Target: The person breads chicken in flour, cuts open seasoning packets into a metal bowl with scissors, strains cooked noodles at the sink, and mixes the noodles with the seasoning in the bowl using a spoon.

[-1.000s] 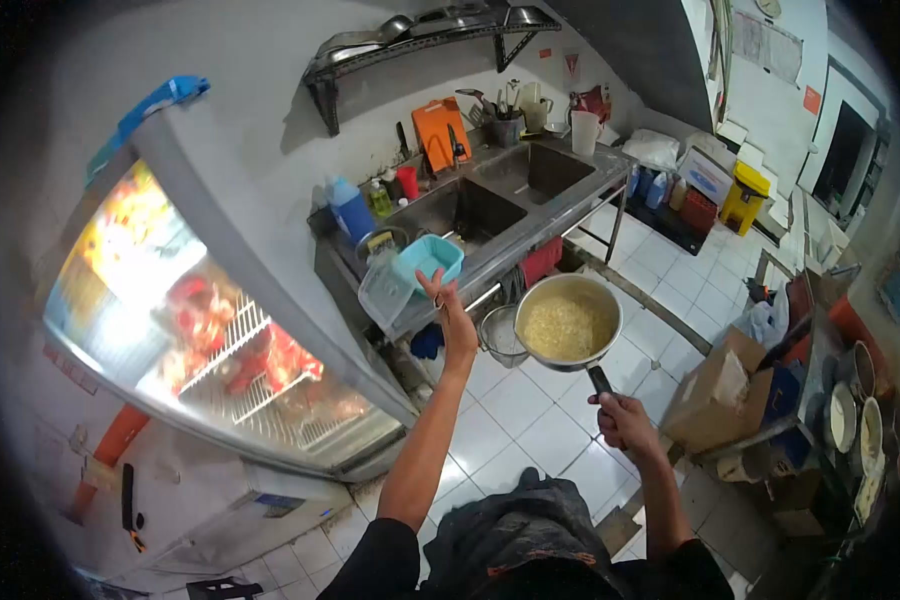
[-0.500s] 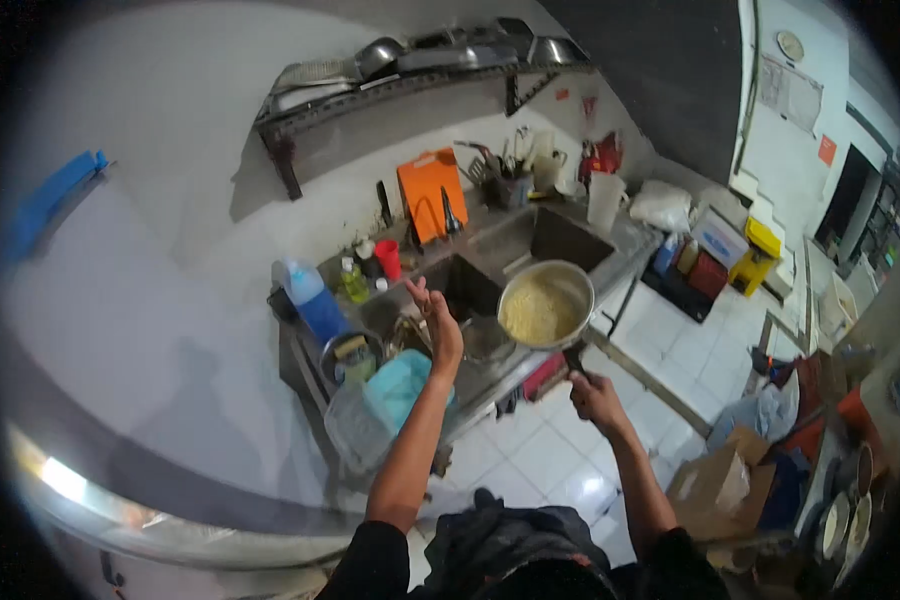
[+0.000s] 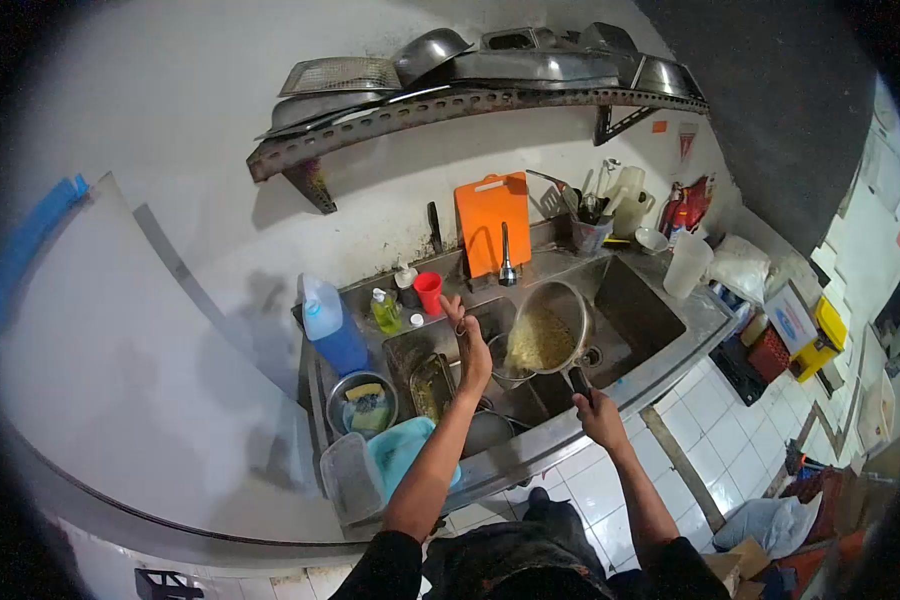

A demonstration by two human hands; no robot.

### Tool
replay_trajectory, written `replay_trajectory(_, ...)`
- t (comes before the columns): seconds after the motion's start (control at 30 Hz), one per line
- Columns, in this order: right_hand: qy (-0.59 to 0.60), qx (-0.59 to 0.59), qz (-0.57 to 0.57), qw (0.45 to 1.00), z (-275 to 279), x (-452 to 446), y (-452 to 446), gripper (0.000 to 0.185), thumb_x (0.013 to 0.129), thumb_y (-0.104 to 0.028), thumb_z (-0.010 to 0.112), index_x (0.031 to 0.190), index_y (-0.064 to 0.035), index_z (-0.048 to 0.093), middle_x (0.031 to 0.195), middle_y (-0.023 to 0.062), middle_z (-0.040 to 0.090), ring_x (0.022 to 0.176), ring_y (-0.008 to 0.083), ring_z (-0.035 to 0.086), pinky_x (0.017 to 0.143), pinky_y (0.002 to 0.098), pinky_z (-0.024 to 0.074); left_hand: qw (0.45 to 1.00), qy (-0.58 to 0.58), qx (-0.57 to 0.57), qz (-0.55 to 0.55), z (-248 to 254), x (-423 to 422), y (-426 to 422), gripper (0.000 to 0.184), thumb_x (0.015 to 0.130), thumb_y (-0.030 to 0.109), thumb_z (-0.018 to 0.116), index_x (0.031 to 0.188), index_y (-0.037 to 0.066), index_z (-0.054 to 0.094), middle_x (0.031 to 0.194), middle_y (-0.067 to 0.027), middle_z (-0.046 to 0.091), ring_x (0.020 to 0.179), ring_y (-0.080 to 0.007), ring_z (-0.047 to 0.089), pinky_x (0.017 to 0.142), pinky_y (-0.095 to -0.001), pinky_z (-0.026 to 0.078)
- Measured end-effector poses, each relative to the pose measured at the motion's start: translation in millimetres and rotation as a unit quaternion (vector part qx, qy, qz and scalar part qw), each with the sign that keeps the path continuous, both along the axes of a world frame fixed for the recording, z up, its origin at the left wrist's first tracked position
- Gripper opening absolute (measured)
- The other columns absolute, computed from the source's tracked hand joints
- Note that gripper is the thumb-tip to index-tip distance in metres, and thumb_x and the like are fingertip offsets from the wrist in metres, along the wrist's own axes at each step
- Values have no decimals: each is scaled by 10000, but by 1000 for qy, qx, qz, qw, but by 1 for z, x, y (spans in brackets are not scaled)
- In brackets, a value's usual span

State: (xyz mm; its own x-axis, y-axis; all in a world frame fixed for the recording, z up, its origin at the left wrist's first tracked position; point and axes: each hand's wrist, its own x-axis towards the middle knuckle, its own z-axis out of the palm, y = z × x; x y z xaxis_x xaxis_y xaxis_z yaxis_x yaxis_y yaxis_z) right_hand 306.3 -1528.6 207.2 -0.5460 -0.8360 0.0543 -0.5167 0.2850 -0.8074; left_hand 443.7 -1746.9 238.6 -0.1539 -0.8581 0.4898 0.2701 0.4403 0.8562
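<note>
Shiny round steel saucepan (image 3: 568, 300) is tipped left, mushy pale-yellow stuff (image 3: 538, 342) inside; right-hand fingers (image 3: 589, 405) grip its black handle (image 3: 579, 381), left-hand fingers (image 3: 454, 309) loosely stretched, empty.

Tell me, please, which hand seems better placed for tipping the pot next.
Probably the right hand: it grips the handle of the pot above the sink, while the left hand is open, apart from the pot.

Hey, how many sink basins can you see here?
2: the left sink basin, partly behind the left hand, and the right sink basin beside it. The saucepan in the right hand blocks some of the view, but no third basin shows.
</note>
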Motion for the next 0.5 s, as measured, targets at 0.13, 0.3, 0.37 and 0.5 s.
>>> replay_trajectory(0.13,123,-54,43,990,-9,-36,-26,292,871,-256,525,809,28,505,681,280,554,694,479,531,581,491,410,1000,-4,2,28,-11,-22,-14,835,868,638,285,1429,121,-55,1438,-178,173,1293,-338,244,1050,-425,183)
replay_trajectory(0.3,183,12,88,979,-22,-71,-55,297,877,-293,499,888,4,497,645,279,563,637,474,558,577,539,444,997,-9,15,74,-17,-41,-20,805,885,604,298,1430,119,-41,1429,-170,195,1266,-348,286,1037,-429,216)
replay_trajectory(0.37,261,71,88,959,-32,-82,-66,283,875,-293,504,921,-14,495,632,257,576,617,451,573,560,530,455,995,-30,20,88,-20,-44,-20,792,893,589,302,1430,115,-36,1427,-169,200,1251,-350,310,1031,-430,227)
replay_trajectory(0.5,303,63,132,942,-25,-85,-73,266,875,-292,505,943,-34,495,625,242,585,605,434,582,541,523,463,993,-26,49,105,-34,-41,-21,698,939,484,288,1429,99,-27,1425,-138,220,1161,-295,403,990,-392,286)
